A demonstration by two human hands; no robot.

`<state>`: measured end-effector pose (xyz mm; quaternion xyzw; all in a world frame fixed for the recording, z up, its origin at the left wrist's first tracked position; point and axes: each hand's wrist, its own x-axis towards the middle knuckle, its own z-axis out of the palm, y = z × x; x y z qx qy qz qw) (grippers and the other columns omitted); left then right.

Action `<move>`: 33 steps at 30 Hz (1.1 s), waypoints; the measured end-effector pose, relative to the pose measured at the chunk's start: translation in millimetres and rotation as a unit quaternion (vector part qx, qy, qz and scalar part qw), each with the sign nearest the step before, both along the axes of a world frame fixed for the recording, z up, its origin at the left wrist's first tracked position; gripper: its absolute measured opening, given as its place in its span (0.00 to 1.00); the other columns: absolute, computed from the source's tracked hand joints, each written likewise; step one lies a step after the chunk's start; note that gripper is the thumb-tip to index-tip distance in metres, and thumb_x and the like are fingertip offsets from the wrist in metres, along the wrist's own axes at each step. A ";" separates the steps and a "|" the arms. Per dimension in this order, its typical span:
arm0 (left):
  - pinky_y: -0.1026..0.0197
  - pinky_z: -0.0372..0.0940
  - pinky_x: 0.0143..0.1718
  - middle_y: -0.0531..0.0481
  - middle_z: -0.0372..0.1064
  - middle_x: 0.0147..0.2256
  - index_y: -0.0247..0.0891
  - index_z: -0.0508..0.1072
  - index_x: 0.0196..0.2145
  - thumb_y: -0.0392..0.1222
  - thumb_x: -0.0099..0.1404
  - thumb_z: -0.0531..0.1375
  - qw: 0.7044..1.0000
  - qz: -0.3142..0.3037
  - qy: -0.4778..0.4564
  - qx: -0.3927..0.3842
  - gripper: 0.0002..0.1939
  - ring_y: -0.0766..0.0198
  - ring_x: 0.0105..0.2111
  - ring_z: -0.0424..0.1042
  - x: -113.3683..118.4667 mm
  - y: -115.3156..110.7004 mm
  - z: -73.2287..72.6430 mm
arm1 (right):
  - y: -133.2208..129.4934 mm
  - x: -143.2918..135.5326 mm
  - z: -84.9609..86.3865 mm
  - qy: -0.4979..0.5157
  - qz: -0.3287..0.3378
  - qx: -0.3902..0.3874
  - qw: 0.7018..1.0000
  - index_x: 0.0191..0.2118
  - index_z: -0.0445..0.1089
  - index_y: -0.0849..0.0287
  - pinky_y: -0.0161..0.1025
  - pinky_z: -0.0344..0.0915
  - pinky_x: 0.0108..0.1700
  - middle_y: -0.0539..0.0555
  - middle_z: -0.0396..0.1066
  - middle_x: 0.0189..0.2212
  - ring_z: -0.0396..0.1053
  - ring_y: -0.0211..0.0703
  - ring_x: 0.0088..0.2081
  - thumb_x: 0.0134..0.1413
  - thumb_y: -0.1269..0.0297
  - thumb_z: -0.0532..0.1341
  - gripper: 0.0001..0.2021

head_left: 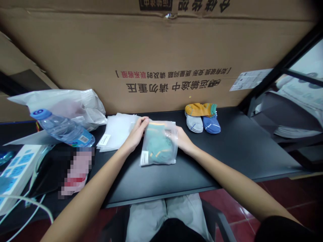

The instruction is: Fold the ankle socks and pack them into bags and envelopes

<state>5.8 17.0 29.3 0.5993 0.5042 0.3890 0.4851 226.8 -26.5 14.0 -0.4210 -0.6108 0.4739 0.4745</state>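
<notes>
A frosted plastic bag (158, 160) is held above the front middle of the black table. Green socks with orange bands (159, 143) show through it. My left hand (137, 134) pinches the bag's upper left edge. At the bag's right edge is my right hand (184, 140), gripping it; its fingers are blurred and partly covered by the plastic. Several flat frosted bags (118, 129) lie just beyond my left hand. To the right stand small stacks of socks: yellow (198, 109), grey (194, 122) and blue (212, 124).
A large printed cardboard sheet (151, 43) rises along the table's (242, 144) back edge. At left are a water bottle (64, 129), a white plastic bag (75, 101), a power strip (19, 168) with cables and a dark object (50, 168). A black frame (285, 64) stands at right.
</notes>
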 end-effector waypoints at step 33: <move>0.52 0.75 0.51 0.42 0.81 0.48 0.37 0.77 0.55 0.62 0.65 0.69 0.987 -0.032 -0.152 -0.048 0.30 0.53 0.45 0.81 1.0 1.0 -3.2 | -0.3 2.1 0.1 0.055 0.020 -0.108 0.992 0.75 0.42 0.50 0.38 0.77 0.29 0.53 0.78 0.41 0.78 0.46 0.35 0.54 0.51 0.74 0.53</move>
